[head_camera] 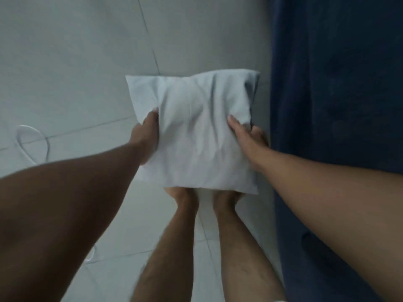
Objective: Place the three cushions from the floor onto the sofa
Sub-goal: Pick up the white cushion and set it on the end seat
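A pale grey-white cushion is held in front of me above the tiled floor. My left hand grips its left edge, thumb pressed into the fabric. Gripping the right edge is my right hand, thumb on top and fingers behind. The cushion is creased between the two grips. The dark blue sofa fills the right side of the view, its edge just right of the cushion. No other cushion is in view.
My bare feet stand on the light tiled floor, partly under the cushion. A white cable loops on the floor at the left.
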The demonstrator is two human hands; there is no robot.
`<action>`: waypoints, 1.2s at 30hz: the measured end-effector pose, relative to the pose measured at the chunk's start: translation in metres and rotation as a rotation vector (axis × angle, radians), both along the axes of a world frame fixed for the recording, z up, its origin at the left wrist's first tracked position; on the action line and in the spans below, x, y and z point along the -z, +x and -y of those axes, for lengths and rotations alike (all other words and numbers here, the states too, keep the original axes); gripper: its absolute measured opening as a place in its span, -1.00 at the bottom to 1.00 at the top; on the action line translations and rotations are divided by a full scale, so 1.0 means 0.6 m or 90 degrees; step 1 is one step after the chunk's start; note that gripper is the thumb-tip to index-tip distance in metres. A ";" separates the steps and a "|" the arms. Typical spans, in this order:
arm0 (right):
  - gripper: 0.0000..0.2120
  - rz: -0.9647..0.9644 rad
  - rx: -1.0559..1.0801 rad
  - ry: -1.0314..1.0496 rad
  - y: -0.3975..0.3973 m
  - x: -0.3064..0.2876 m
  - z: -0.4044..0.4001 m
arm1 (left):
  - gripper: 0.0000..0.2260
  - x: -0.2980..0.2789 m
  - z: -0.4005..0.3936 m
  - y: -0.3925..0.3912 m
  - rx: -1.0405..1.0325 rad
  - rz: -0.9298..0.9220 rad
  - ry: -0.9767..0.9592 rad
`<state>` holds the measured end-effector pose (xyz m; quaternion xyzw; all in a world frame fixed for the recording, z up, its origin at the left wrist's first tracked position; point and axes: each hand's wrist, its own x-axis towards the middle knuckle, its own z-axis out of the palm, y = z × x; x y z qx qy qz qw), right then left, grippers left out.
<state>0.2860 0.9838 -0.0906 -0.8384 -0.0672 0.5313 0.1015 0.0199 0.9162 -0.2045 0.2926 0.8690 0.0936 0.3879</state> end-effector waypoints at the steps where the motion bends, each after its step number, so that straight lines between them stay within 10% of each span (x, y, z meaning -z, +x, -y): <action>1: -0.17 -0.007 -0.007 0.018 -0.006 -0.026 -0.014 | -0.30 -0.096 -0.076 0.014 0.016 0.063 -0.018; 5: -0.32 -0.045 -0.009 0.071 -0.028 -0.136 -0.070 | -0.35 -0.321 -0.290 0.013 -0.045 0.135 -0.142; 22: -0.20 0.036 0.028 0.200 -0.043 -0.636 -0.212 | -0.46 -0.864 -0.410 0.007 -0.017 0.181 0.032; 36: -0.49 0.083 0.192 0.289 0.153 -0.961 -0.188 | -0.51 -1.187 -0.492 0.219 0.291 0.225 0.104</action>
